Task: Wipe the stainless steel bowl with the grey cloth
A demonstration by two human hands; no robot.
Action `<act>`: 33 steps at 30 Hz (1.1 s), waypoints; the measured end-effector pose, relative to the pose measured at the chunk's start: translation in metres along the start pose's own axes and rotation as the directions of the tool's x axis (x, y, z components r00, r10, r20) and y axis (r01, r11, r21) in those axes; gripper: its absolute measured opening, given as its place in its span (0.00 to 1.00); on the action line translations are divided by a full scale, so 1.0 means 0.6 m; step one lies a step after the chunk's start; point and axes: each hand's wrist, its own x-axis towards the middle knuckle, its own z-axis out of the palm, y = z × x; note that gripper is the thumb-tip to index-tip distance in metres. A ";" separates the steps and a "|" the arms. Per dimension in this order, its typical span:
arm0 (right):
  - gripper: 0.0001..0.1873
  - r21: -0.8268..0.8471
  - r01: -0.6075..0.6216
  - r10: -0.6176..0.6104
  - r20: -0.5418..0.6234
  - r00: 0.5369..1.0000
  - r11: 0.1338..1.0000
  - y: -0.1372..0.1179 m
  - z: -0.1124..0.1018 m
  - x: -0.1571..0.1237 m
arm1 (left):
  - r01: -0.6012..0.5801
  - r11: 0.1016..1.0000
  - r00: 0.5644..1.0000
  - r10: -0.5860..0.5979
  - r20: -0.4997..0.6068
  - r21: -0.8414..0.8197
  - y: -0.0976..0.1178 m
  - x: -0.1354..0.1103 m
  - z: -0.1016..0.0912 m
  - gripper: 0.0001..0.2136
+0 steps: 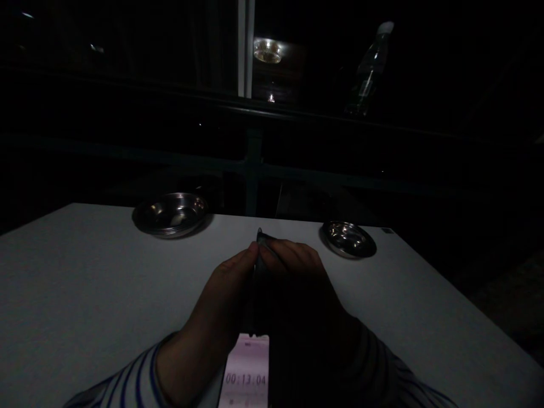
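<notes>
In the dim light, my left hand (208, 311) and my right hand (304, 283) meet over the middle of the white table (102, 277). Between them is a thin dark item (260, 241) with a pale, shiny tip; its kind is too dark to make out. The left fingers press on its left side, and the right fingers fold over it from the other side. Its lower part is lost in shadow. Below the hands lies a lit phone (246, 368) showing a timer, partly covered by the right arm's shadow.
Shallow metal bowls (170, 229), apparently stacked, stand at the table's back left. A smaller metal bowl (351, 246) is at the back right. Beyond the table, a plastic bottle (369, 73) with a white cap stands on a dark ledge by a window frame (246, 51).
</notes>
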 end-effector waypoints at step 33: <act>0.20 -0.077 0.118 -0.125 -0.105 0.986 0.990 -0.017 0.008 -0.007 | -0.059 0.997 0.998 0.058 -0.025 -0.048 0.019 0.005 -0.006 0.10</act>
